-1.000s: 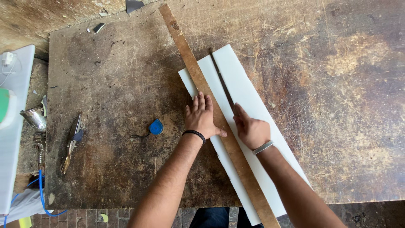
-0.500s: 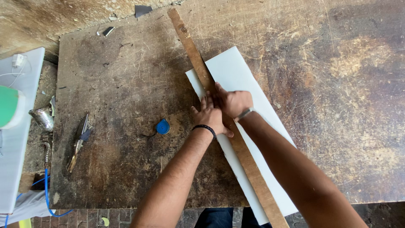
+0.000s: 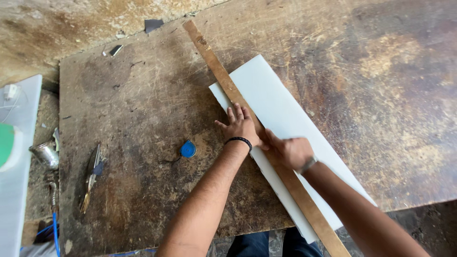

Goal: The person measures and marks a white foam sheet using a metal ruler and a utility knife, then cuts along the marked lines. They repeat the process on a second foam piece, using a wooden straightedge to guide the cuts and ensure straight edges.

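white sheet (image 3: 285, 114): lies flat on the scarred wooden surface (image 3: 143, 95), under a long wooden straightedge (image 3: 223, 81). left hand (image 3: 240, 126): fingers spread, pressing the straightedge. right hand (image 3: 290, 151): closed around something too blurred to identify; it has slid down the edge, nearer the body than half a second ago. blue tape measure (image 3: 188, 149) just beside.

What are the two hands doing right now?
Left hand: open, pressed flat on the long wooden strip.
Right hand: curled over the white sheet beside the strip; what it grips cannot be told.
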